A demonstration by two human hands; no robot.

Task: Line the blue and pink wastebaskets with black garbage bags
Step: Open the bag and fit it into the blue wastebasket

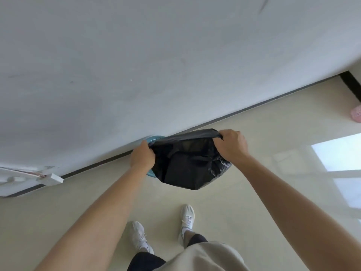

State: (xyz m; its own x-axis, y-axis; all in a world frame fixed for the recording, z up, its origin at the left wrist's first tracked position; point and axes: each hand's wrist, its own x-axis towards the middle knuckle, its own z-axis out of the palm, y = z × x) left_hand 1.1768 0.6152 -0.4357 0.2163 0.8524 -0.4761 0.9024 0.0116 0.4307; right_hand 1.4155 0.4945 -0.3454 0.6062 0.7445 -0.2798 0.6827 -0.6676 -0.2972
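A black garbage bag (187,165) is spread open over the blue wastebasket (154,139), which stands on the floor against the wall. Only slivers of the blue rim show, at the upper left and lower left of the bag. My left hand (142,155) grips the bag's left edge at the rim. My right hand (231,145) grips the bag's far right edge and holds it stretched. The bag's mouth gapes between both hands. The pink wastebasket (356,114) is partly visible at the right frame edge.
A white wall (136,65) with a dark baseboard runs diagonally behind the basket. A white socket box with a cable (51,178) hangs loose at the lower left of the wall. My feet in white shoes (187,218) stand on the glossy beige floor.
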